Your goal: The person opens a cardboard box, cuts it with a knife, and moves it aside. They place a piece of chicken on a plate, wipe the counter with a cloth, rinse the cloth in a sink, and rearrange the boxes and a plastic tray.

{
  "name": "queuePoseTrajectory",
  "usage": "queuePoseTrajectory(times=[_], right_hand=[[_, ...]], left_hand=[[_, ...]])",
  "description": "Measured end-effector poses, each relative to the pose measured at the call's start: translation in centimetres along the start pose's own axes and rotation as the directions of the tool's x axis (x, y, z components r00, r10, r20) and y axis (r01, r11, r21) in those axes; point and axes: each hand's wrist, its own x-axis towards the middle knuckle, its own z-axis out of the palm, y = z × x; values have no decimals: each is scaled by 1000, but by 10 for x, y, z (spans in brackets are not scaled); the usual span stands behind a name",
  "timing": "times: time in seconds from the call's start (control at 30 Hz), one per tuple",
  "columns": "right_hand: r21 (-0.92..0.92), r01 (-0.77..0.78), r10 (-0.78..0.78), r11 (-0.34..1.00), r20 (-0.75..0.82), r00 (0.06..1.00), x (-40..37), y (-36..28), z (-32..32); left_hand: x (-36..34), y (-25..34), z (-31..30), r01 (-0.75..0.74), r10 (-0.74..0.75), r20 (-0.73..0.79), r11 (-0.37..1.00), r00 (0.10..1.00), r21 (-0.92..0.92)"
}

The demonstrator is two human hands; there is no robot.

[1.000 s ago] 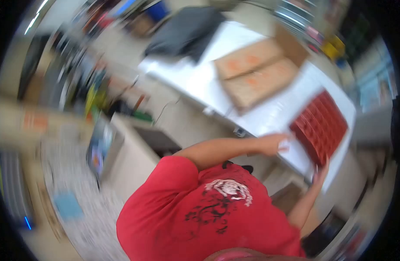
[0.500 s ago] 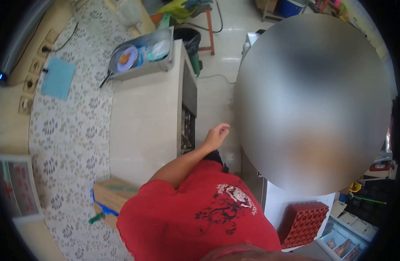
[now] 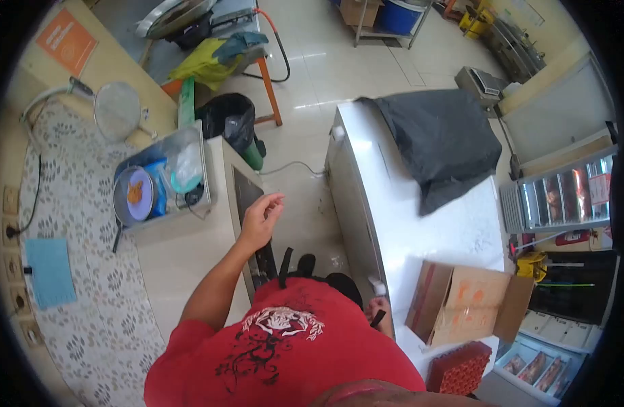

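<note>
My left hand hangs in the air over the gap between the beige counter and the white chest. Its fingers are loosely bent, thumb apart, with nothing visible in them. Low beside the white chest is my right hand, close to a small white fitting on the chest's edge. A black band crosses this hand or wrist. Its fingers are small and partly hidden, so what they hold cannot be made out.
On the chest lie a black cover, an open cardboard box and a red egg tray stack. The counter bears a metal tray with a pan. A black-lined bin stands beyond.
My view has shifted, and the counter now appears further left. My right hand has come into sight. The chest top, black cover and box show where a blurred patch was.
</note>
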Motion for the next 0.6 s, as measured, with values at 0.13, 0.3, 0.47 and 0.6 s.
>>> queuePoseTrajectory(times=[0.13, 0.3, 0.47, 0.6], right_hand=[[39, 285, -287, 958, 113, 951, 46, -170, 34], [-18, 628, -588, 778, 331, 738, 121, -399, 123], [67, 822, -718, 565, 531, 450, 215, -632, 310], [-134, 983, -859, -125, 511, -40, 369, -794, 496]], left_hand=[[42, 19, -37, -44, 43, 21, 996, 999, 75], [55, 23, -64, 64, -55, -104, 994, 993, 91], [70, 4, -84, 304, -206, -430, 937, 879, 171], [96, 4, -94, 517, -280, -645, 830, 711, 209]])
